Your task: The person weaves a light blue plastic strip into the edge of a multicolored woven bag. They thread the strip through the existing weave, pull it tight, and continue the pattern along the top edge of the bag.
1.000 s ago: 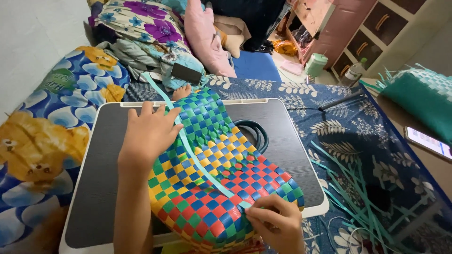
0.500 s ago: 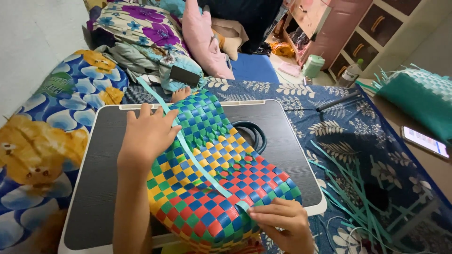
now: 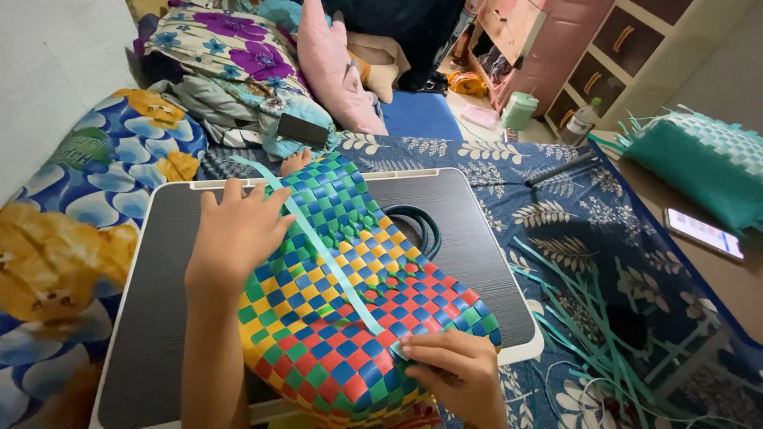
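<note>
woven mat [image 3: 350, 318]: bottom edge cut off | right hand [image 3: 457, 373]: fingertips hidden

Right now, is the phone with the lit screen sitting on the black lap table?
No, the phone lies on the floor at the far right, well apart from the black lap table.

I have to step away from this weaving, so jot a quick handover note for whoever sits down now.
Left hand: flat on the woven mat, pressing its upper left part.
Right hand: pinching the lower end of the light green strip at the mat's lower right edge.
Mat lies on the black lap table; the strip runs diagonally across it.
Done: mat mostly woven.
Left: this strip is not tucked in; spare teal strips lie on the right.
</note>
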